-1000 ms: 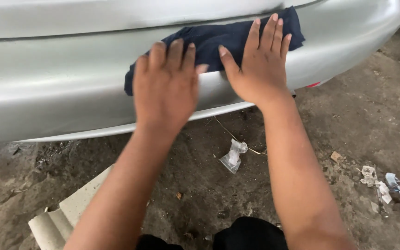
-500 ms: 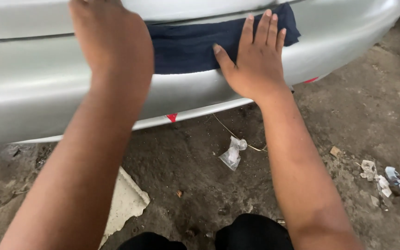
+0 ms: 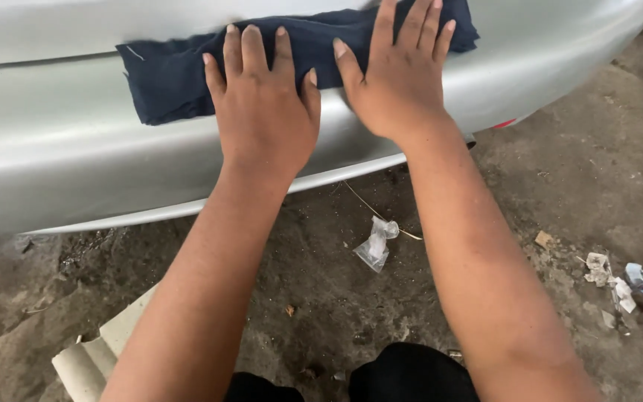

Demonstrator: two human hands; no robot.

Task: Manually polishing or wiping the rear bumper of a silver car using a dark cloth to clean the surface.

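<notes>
Hands lie flat on a dark blue cloth (image 3: 187,71) spread across a silver car bumper (image 3: 61,164). The left hand (image 3: 266,112) presses on the cloth's lower edge near its middle, palm down, fingers (image 3: 251,48) stretched out straight and slightly spread, gripping nothing; the heel of the hand sits on bare bumper below the cloth. The right hand (image 3: 400,82) lies just beside it, also palm down, with its fingers (image 3: 418,18) open and fanned over the cloth's right part, thumb pointing toward the left hand, holding nothing. The two hands are near each other but apart. The cloth runs sideways along the bumper's upper curve, its left end free and somewhat crumpled, its right end reaching past the right hand.

Below the bumper is a stained concrete floor (image 3: 560,171). A crumpled clear plastic wrapper (image 3: 376,243) lies on it between the forearms, touching a thin straw-coloured stick (image 3: 381,216). Paper scraps (image 3: 619,283) lie well apart to the right. A pale ribbed block (image 3: 98,353) sits at the lower left, beside the left forearm. Dark clothing (image 3: 411,372) shows at the bottom edge.
</notes>
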